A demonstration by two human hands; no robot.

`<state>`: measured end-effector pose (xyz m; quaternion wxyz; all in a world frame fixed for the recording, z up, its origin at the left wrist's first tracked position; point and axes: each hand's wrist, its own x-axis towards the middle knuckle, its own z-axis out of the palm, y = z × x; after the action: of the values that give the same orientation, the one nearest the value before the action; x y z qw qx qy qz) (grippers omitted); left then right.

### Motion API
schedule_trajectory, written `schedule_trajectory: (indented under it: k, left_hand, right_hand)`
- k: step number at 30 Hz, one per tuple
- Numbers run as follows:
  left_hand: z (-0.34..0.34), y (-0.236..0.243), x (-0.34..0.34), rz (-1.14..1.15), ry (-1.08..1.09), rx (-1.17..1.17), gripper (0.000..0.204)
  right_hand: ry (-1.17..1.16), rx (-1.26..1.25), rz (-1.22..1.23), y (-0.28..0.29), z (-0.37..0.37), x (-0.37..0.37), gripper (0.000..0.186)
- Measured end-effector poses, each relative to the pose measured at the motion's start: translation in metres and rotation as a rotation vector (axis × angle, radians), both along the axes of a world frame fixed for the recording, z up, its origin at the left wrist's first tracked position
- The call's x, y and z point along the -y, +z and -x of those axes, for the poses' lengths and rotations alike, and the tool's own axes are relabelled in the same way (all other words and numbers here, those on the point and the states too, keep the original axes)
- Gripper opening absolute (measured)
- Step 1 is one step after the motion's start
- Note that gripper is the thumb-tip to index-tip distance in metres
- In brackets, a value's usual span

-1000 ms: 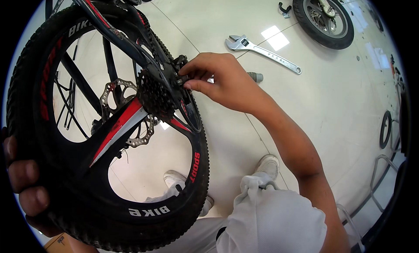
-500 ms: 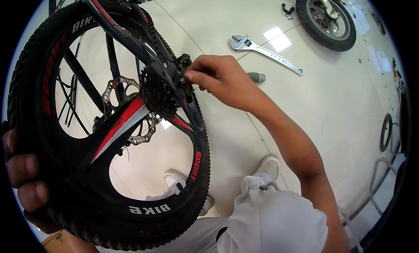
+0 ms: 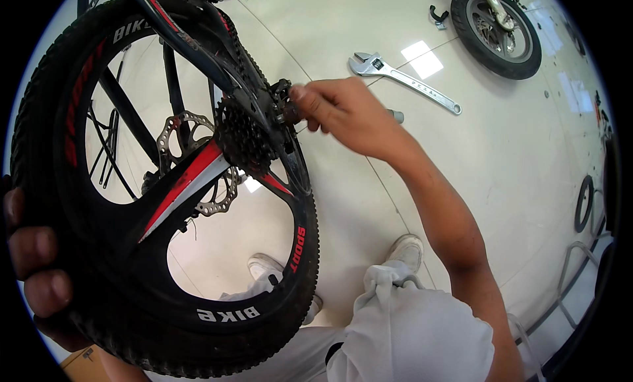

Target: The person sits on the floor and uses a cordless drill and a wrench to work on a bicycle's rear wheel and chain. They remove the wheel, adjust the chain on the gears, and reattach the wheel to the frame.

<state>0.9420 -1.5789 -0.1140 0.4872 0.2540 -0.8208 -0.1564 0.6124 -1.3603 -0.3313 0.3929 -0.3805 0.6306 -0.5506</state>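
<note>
A bicycle's rear wheel [image 3: 191,174] with a black knobby tyre [image 3: 49,138] and red-and-white spokes stands tilted in front of me. My left hand [image 3: 39,263] wraps around the tyre at the lower left, its fingers closed on the tread. At the hub are a black sprocket cassette [image 3: 241,135] and, behind it, a disc brake rotor [image 3: 221,197]. My right hand [image 3: 346,112] has its thumb and fingers pinched together at the axle end [image 3: 279,117], beside the dark frame [image 3: 198,56]. Whatever small part sits between those fingertips is hidden and slightly blurred.
A silver adjustable wrench [image 3: 405,82] lies on the tiled floor beyond my right hand. A grey cylindrical piece [image 3: 397,116] sits partly behind my wrist. Another small wheel [image 3: 498,32] stands at the far right. A black clamp-like part [image 3: 438,16] lies left of it.
My right hand has shifted slightly right, its thumb rising and the fingers rolling at the axle end. My left hand keeps its hold on the tyre. The view has moved slightly.
</note>
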Motion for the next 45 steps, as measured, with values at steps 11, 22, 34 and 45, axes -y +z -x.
schedule_trajectory:
  k: [11, 22, 34, 45]
  left_hand:
    - [0.093, -0.006, -0.067, 0.401, -0.604, 0.548, 0.043]
    - [0.097, -0.024, -0.036, 0.452, -0.765, 0.396, 0.031]
    - [0.113, -0.013, -0.023, 0.508, -0.681, 0.289, 0.052]
    - [0.021, 0.006, 0.029, 0.475, -0.516, 0.324, 0.051]
  right_hand:
    - [0.025, -0.268, -0.124, 0.005, -0.014, 0.007, 0.023]
    - [0.008, -0.344, -0.152, 0.001, -0.013, 0.007, 0.027]
    - [-0.033, -0.205, -0.128, -0.004, -0.027, 0.016, 0.017]
    - [-0.036, -0.189, -0.100, 0.036, -0.035, 0.014, 0.027]
